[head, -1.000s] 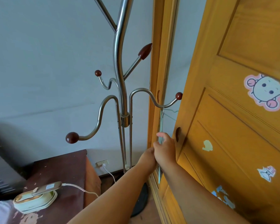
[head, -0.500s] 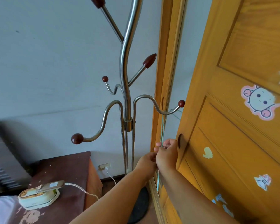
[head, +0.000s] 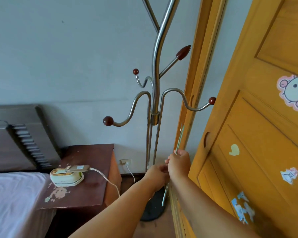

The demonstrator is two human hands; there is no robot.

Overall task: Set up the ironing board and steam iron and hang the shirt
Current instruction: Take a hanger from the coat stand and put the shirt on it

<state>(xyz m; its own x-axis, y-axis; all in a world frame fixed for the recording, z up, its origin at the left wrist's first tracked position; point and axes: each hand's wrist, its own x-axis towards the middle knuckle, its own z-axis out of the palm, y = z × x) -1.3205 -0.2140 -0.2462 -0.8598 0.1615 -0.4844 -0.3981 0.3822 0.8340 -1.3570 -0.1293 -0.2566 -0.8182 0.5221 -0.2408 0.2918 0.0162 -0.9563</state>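
Observation:
A thin pale green hanger (head: 179, 141), seen edge-on, stands nearly upright just right of the coat stand (head: 155, 93). My right hand (head: 179, 160) grips it around the middle, below the stand's right hook (head: 199, 107). The hanger touches no hook. My left hand (head: 156, 171) is close beside the right one, fingers toward it; blur hides whether it holds anything. A small cream steam iron (head: 67, 176) rests on the bedside table (head: 91, 191), its white cord running to a wall socket (head: 126, 161). No shirt or ironing board is in view.
An orange wooden door (head: 258, 134) with stickers stands open at the right, close to my right arm. The stand's dark round base (head: 152, 212) sits on the floor. A bed with a pale sheet (head: 12, 200) and dark headboard (head: 15, 134) fills the left.
The hanger hung from the stand's right hook a second ago; it has come off the hook and moved down with my right hand. Both hands are lower.

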